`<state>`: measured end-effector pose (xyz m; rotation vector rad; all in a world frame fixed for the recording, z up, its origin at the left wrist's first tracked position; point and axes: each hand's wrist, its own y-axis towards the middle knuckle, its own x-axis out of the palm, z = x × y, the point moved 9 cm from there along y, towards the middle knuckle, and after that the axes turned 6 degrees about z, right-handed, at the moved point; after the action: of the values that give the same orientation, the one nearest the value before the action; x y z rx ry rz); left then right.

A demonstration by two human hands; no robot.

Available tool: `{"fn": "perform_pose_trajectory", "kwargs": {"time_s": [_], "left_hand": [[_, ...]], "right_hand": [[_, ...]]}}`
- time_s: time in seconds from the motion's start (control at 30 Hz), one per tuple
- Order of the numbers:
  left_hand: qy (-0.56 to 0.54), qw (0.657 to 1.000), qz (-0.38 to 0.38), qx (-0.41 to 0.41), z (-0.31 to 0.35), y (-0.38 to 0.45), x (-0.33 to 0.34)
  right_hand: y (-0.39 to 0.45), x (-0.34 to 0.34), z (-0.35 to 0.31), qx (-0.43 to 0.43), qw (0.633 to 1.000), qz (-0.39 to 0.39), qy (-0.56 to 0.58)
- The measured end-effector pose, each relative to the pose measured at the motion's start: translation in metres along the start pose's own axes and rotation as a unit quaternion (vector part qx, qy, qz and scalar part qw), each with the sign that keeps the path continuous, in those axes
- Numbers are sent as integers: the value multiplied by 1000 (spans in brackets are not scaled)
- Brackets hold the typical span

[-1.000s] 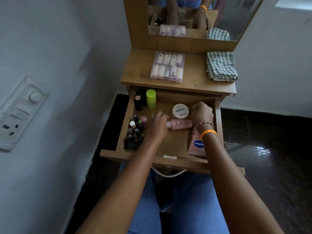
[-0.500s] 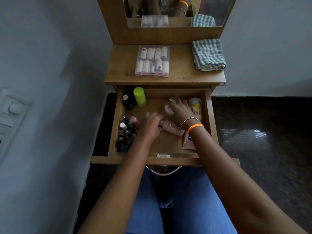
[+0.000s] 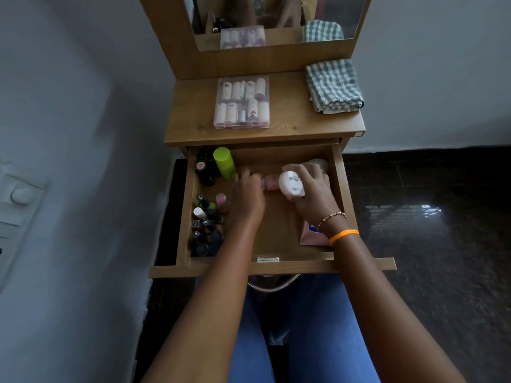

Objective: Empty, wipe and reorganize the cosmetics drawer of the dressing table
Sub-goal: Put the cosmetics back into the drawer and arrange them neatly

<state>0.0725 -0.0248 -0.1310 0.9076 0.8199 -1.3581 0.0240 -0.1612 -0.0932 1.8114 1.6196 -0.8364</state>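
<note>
The wooden drawer [image 3: 272, 269] of the dressing table stands pulled out over my lap. My right hand [image 3: 313, 199] grips a round white jar [image 3: 291, 184], lifted and tilted above the drawer floor. My left hand [image 3: 248, 197] curls its fingers round the cap end of a pink bottle [image 3: 270, 182] lying in the middle. A lime green bottle [image 3: 224, 161] and dark bottles [image 3: 204, 170] stand at the back left. Several nail polish bottles [image 3: 206, 226] crowd the left side. A pink tube with a blue label [image 3: 311, 234] lies under my right wrist.
On the tabletop sit a clear plastic box of small tubes [image 3: 242, 102] and a folded checked cloth [image 3: 334, 85], with the mirror [image 3: 276, 17] behind. A pale jar [image 3: 320, 163] shows behind my right hand. A wall is close on the left, and dark floor lies to the right.
My right hand has picked up the white jar from the drawer floor and tilted it. The left hand has slid towards the back along the pink bottle. The camera has tipped downward.
</note>
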Motion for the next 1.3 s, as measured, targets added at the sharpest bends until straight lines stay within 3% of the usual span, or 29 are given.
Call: {"fn": "perform_pose_trajectory", "kwargs": {"time_s": [0.07,0.17,0.4,0.7,0.9,1.1,1.3], "left_hand": [[-55,998,2,-36,-2,7,7],[-116,993,7,-20,6,9,7],[-84,993,75,17,8,11,-6],[-125,989,70,16,4,12,-4],[-151,987,46,-1,9,6,-10],[-175,984,-34,-8,19,-15,3],[-134,988,-68,45,34,-29,14]], "right_hand": [[-3,7,-2,-14,999,-23,-31],[-5,20,-4,-41,990,-61,-122],[-3,38,-5,-75,972,-114,-190],[5,39,-2,-28,980,-90,-178],[12,22,7,23,988,-30,-149],[1,-17,23,98,972,101,-186],[-6,1,26,122,959,35,-252]]}}
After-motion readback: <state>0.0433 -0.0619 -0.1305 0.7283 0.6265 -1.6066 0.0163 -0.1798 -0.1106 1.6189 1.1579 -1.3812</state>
